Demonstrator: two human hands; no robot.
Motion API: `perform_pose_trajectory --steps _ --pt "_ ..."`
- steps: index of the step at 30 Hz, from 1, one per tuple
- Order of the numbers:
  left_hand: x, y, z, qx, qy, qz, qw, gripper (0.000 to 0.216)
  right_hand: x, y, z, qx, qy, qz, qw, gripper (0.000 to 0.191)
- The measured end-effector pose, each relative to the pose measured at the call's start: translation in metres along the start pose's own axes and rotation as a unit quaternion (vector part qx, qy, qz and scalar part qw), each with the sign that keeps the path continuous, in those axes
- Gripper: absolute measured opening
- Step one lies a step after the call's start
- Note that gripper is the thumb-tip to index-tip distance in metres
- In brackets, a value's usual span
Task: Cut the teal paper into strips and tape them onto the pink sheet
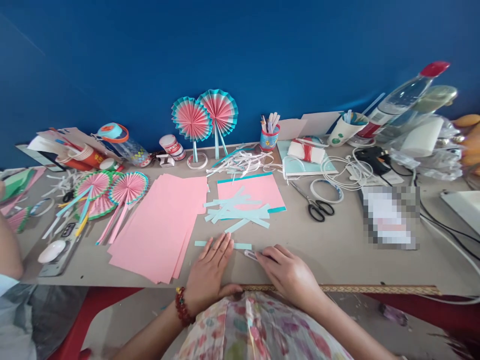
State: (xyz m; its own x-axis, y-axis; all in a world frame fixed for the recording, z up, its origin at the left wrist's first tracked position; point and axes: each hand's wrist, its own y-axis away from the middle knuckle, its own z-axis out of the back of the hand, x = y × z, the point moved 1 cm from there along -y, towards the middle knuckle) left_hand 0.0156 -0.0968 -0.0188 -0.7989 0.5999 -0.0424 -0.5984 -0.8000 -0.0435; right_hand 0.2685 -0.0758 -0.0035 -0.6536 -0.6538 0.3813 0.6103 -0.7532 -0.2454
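Observation:
My left hand (213, 265) lies flat on the table, its fingers stretched over a light blue paper strip (243, 246). Both ends of that strip stick out to either side of the fingers. Closed around a whitish utility knife (250, 255), my right hand (287, 272) rests just to the right, the knife's tip pointing toward the left fingers. Beyond my hands, a loose pile of light blue paper strips (247, 212) partly covers a pink sheet (258, 187) edged in blue. To the left lies a stack of pink paper (153, 230).
Black-handled scissors (318, 207) and a tape roll (327, 191) lie right of the pile. Folded paper fans (219, 107) lean on the blue wall. A pen cup (270, 137), a plastic bottle (401, 102) and a glue gun (373, 157) stand behind. Another person's arm (9, 240) is at far left.

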Motion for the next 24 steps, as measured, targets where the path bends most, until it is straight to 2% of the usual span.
perform_pose_trajectory --steps 16,24 --pt "-0.001 -0.001 -0.006 -0.003 -0.003 0.008 1.0 0.107 0.01 -0.01 -0.008 0.005 0.007 0.004 1.0 0.026" --pt "0.006 0.007 0.008 0.011 0.027 0.021 0.999 0.097 0.009 -0.012 -0.006 0.012 -0.006 0.006 1.0 0.025"
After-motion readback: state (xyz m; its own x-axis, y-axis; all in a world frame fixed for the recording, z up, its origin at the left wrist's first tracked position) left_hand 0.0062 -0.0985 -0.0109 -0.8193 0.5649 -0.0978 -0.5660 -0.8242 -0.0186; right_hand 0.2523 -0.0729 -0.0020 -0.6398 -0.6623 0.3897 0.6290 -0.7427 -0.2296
